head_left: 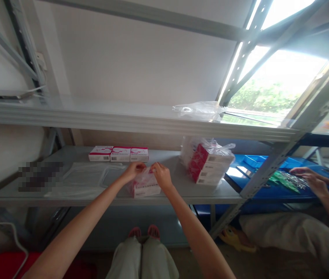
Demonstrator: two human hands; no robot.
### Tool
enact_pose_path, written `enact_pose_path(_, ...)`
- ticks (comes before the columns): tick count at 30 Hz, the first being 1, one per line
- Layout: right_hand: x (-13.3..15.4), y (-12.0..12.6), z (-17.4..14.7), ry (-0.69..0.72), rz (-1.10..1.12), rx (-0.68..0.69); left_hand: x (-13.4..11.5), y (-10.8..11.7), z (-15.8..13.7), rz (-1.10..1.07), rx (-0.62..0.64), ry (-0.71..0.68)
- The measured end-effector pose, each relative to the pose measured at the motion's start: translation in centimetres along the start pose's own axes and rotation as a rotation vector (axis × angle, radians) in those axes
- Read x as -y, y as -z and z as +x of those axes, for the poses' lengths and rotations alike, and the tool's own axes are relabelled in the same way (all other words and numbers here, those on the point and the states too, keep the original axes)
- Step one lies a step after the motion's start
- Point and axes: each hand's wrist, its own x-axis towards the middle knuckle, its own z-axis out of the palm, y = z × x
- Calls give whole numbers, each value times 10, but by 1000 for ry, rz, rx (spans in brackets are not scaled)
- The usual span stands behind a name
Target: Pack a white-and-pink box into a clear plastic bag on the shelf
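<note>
So we've got both hands up on the grey metal shelf board (182, 182), working a small clear plastic bag with red-and-white cartons inside (144, 185). It sits dead centre, near the front edge. Our left hand (134, 170) pinches the top of the bag from the 10 o'clock side, and our right hand (161, 175) pinches it from 2 o'clock, fingertips of both nearly meeting over the film. Both are closed on the plastic.

At 11 o'clock from the bag, further back, there's a row of three flat white-and-pink cartons (118, 154) lying side by side. At 9 o'clock, a loose stack of flat clear plastic bags (86, 174). Over at 2 o'clock, a bigger clear bag stuffed with red-and-white boxes (208, 162), tilted.

Way off at 3 o'clock, another person's hand (311, 180) rests on shiny stuff on a blue table (240, 176).
</note>
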Motion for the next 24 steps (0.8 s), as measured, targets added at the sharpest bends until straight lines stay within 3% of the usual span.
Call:
enact_pose_path(5,-3,1,-5,-194,36,-6,-20,15,-15,554,-9,-239)
enact_pose_path(10,-17,10,-26,-329,-25,-55,-16,43,-46,873,60,-288)
enact_pose_path(17,-27,12,-47,-485,-34,157,3,49,-86,826,125,-257)
enact_pose_path(21,-36,9,-46,-511,7,178,0,47,-91,754,120,-235)
enact_pose_path(24,-47,1,-46,-586,210,153,-3,43,-92,646,117,-192)
